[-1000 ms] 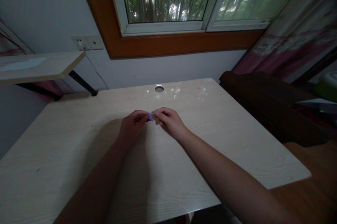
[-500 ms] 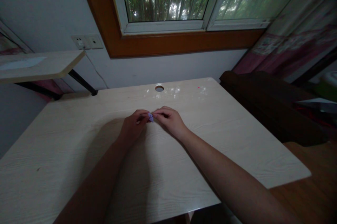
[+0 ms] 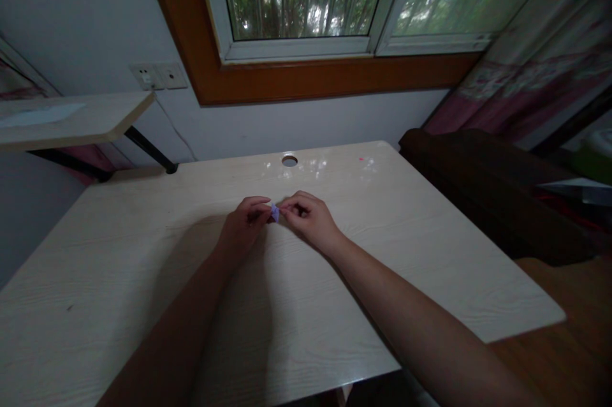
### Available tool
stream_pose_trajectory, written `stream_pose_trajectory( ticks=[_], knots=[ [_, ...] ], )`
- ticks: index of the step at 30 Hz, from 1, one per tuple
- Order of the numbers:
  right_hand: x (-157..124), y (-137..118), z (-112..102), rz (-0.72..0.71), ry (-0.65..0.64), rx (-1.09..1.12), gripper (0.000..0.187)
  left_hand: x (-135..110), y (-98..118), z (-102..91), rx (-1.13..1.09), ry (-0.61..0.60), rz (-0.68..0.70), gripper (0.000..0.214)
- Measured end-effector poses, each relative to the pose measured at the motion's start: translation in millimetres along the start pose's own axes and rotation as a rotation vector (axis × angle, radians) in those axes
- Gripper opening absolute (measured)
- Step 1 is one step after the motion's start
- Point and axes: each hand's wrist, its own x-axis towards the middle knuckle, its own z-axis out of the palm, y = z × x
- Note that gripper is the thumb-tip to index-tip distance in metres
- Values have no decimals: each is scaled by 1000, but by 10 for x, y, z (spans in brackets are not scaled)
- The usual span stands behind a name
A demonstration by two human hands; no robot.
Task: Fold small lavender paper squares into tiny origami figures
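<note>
— White sheet (image 3: 43,115) is lying on the raised shelf (image 3: 95,131), far left. Any writing showing?
— None I'm reading; too faint. Wall sockets (image 3: 159,76) next: no brand showing either.
— Left hand (image 3: 243,221)?
— Thumb and fingertips are pinching a small purple piece (image 3: 275,213), keeping it between the hands, over mid-desk (image 3: 335,305). Whether it's touching the surface, I'm not able to tell. No lettering is showing on it.
— Going wrong how?
— I'm guessing paper: uneven tugging could be tearing it or skewing a crease. Fingers are covering much of it, so slips could be going unseen.
— Right hand (image 3: 310,214)?
— Pinching its right edge; loosening both grips could be dropping it.
— Farther right?
— Pink speck (image 3: 361,159) is lying well apart, unmarked as far as I'm seeing.
</note>
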Motion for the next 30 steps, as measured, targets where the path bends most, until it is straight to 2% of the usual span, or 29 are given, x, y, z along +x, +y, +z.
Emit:
stream_pose_trajectory(
  ticks=[4, 9, 14, 23, 30],
  knots=[
    [2, 23, 13, 43, -2, 54, 8, 1, -16, -7, 15, 29, -7, 29],
    [2, 81, 46, 210, -53, 213, 15, 2, 20, -18, 62, 68, 1, 28],
    [8, 84, 69, 346, -94, 423, 23, -1, 70, -20, 111, 37, 22, 23],
    [14, 66, 59, 348, -105, 395, 22, -6, 33, -16, 73, 14, -8, 26],
    [22, 111, 61, 364, -74, 467, 18, -28, 66, 16, -29, -55, 58, 24]
  ],
)
